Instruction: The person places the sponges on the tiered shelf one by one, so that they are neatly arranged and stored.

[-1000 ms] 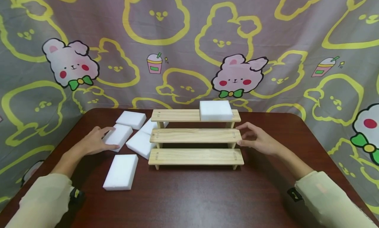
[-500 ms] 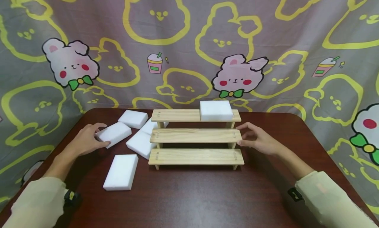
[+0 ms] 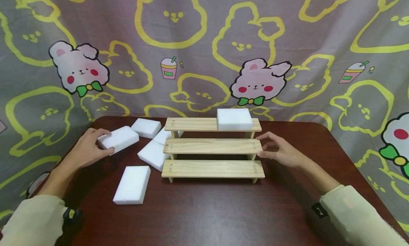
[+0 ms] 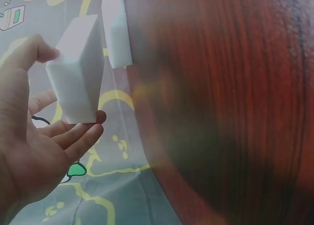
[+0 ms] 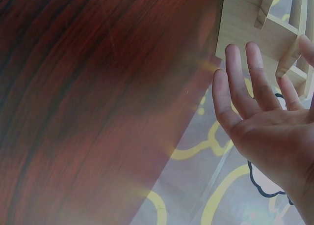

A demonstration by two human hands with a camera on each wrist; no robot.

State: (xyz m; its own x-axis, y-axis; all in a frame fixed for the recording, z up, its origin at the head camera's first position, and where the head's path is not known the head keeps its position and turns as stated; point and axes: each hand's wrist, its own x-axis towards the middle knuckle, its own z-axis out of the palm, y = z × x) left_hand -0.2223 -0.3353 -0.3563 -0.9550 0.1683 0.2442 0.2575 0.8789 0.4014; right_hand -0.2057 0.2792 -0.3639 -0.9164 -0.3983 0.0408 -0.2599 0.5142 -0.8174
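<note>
My left hand (image 3: 86,146) grips a white foam block (image 3: 119,139) by its left end, with the thumb on one side and fingers on the other. The left wrist view shows this block (image 4: 76,70) tilted between thumb and fingertips. At the right end of a three-tier wooden display stand (image 3: 212,145), my right hand (image 3: 282,152) holds the middle shelf between thumb and index finger. Its other fingers extend loosely in the right wrist view, where part of the stand (image 5: 255,38) shows. Another white block (image 3: 234,119) lies on the top shelf, toward the right.
Left of the stand lie more white blocks: one at the back (image 3: 146,127), a lower block (image 3: 154,154) and a block partly behind the stand (image 3: 164,135). Nearer the front is a separate block (image 3: 132,185). A patterned curtain (image 3: 198,61) hangs behind the dark wooden table (image 3: 211,214).
My left hand has drawn its foam block left and slightly back, turning it. The block behind it shifted slightly right. My right hand stays at the stand.
</note>
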